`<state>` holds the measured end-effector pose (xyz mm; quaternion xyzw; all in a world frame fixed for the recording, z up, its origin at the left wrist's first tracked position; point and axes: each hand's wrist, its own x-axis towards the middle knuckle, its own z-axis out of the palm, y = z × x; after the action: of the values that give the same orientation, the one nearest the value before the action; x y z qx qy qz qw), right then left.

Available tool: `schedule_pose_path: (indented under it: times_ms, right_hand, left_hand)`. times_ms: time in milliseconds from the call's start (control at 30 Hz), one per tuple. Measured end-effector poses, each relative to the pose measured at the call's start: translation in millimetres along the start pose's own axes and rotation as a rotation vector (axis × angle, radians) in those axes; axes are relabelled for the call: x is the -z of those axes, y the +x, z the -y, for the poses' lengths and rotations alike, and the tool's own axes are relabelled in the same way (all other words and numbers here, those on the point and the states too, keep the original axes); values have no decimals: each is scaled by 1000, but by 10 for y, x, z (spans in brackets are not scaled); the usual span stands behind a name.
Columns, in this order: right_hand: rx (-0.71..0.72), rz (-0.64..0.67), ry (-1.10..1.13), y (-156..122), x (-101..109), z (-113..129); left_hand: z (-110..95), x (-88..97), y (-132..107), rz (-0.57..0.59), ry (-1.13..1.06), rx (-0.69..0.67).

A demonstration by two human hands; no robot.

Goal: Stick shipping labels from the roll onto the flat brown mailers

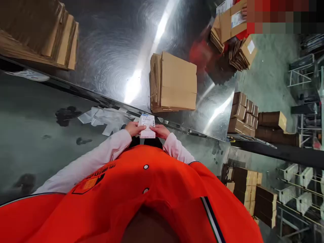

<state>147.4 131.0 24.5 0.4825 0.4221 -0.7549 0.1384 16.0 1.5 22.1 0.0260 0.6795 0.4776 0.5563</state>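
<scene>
We pinch label (147, 126) between both hands: left hand (134, 128) clamped on its left edge, right hand (160, 131) on right edge, both equally near. Label held just short of near edge of metal table (106, 57), close to chest, long axis pointing away from us toward table. Label white, printed text, barcode lines, blue strip on top. Flat carton stack (173, 82) straight beyond grip, near that edge. White backing scraps (105, 119) left of left hand. Another person's hand (243, 12) on boxes at far right corner.
</scene>
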Motion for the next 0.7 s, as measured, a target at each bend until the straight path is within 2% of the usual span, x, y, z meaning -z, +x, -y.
schedule_pose_path:
  times_ms: [67,167,233,333,433,500,600,700]
  right_hand:
    - [181,-72,-255,-239,67,125]
    - [613,-176,-584,-612,229,482]
    - [803,-113,-734,-841,360,748]
    - [994,6,-872,-1121,573,1052]
    - [1142,11,-893,-1295,787,1233]
    - [1176,33,-914,-1371,913,1326]
    - [1267,91,-956,-1502,1056,1466]
    - [1448,104,-994,-1677,1141,1651]
  left_hand:
    - [-21,35,-204,27,32,-80]
    - [-131,-56,-476,55,129,-297]
    - [-240,-236,-604,24,198,-438]
    - [-395,-627,-727,-96,231,-599]
    - [-502,-1025,-797,-198,184,-667]
    - [-553,-1225,-814,-235,132,-699]
    - [-622,-1399,-774,-281,6,-747]
    - [-686,-1498,-637,-219,-114,-719]
